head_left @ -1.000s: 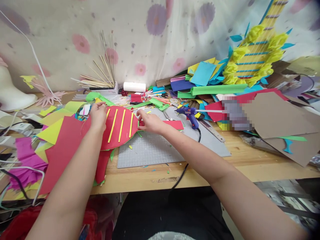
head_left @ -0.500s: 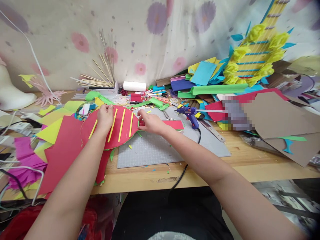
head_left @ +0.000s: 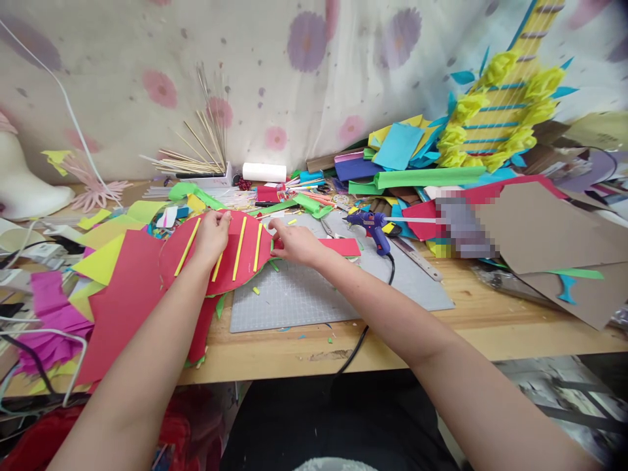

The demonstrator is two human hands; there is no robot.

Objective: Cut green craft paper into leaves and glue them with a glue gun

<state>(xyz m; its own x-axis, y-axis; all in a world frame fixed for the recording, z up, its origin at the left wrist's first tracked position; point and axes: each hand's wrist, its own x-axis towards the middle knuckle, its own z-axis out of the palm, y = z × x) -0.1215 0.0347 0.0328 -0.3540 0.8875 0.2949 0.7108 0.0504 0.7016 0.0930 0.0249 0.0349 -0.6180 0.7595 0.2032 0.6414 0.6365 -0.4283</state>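
A rounded red paper piece (head_left: 243,258) with several yellow strips (head_left: 240,247) glued across it lies at the left edge of a grey cutting mat (head_left: 314,288). My left hand (head_left: 212,237) lies on top of it, fingers pressed down over one yellow strip near its upper edge. My right hand (head_left: 293,241) pinches the narrow right end of the red piece, where a red strip (head_left: 343,246) runs on to the right. A blue hot glue gun (head_left: 373,227) lies on the mat just right of that hand.
Red, yellow and magenta paper sheets (head_left: 115,288) pile up at the left. Coloured paper rolls and scraps (head_left: 407,163), a yellow paper guitar (head_left: 500,118) and brown cardboard (head_left: 544,229) crowd the right. Bamboo sticks (head_left: 196,157) and a white roll (head_left: 263,172) stand at the back. The glue gun's cord (head_left: 360,333) drops over the front edge.
My left hand has slid to the right across the red piece, uncovering the leftmost yellow strip. My right hand has stayed in place on the narrow end.
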